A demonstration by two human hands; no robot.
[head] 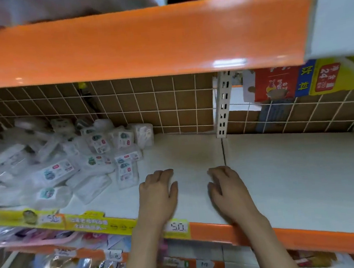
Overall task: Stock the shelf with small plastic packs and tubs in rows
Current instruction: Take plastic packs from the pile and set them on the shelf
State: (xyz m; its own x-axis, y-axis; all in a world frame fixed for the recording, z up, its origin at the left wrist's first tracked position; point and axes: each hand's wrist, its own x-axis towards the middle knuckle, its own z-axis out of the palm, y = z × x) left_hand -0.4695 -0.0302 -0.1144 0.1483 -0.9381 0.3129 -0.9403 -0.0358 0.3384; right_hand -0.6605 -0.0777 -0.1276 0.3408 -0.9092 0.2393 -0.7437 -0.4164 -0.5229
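Small plastic packs (66,166) lie heaped at the left of the white shelf (294,176). The left hand (158,192) and right hand (226,185) rest flat there, fingers relaxed, holding nothing. A wire grid (158,105) backs it; an orange shelf (141,40) hangs above.

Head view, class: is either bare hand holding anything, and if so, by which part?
Nothing is held. The left hand and right hand lie on the bare white shelf board, apart from the heap of small clear plastic packs.

Price tag (177,227) between the wrists reads "50" | red-and-yellow carton (296,81) above the right hand (229,190) reads "24"
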